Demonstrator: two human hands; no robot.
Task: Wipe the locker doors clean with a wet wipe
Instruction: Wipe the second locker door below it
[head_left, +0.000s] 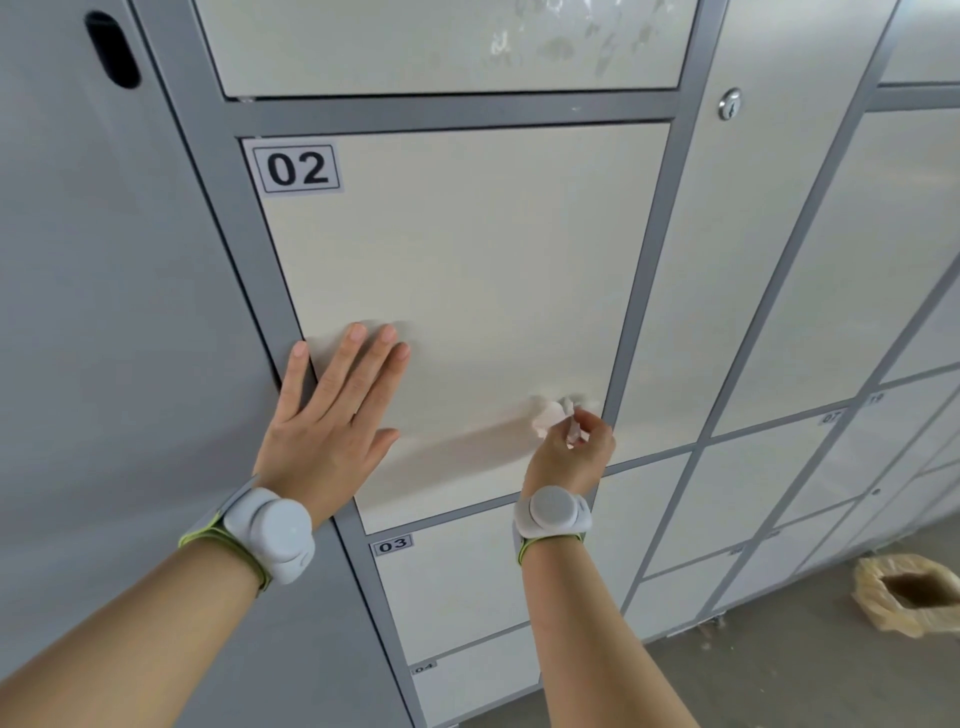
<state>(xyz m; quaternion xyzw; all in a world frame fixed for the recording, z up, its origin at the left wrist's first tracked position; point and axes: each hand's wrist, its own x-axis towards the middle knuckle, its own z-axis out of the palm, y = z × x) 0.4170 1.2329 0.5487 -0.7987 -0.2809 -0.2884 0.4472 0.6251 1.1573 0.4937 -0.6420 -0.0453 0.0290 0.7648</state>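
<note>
The cream locker door marked 02 (467, 260) fills the middle of the view, framed in grey metal. My left hand (332, 415) lies flat against its lower left part with straight fingers, the thumb over the grey frame. My right hand (574, 447) grips a crumpled white wet wipe (553, 413) and presses it on the door's lower right corner. Both wrists wear a grey band device.
Door 03 (457, 582) sits below and door 04 (467, 686) under it. The door above (441, 47) shows smudges at its right. A keyed panel (730, 104) and more lockers run to the right. A lined bin (909, 592) stands on the grey floor.
</note>
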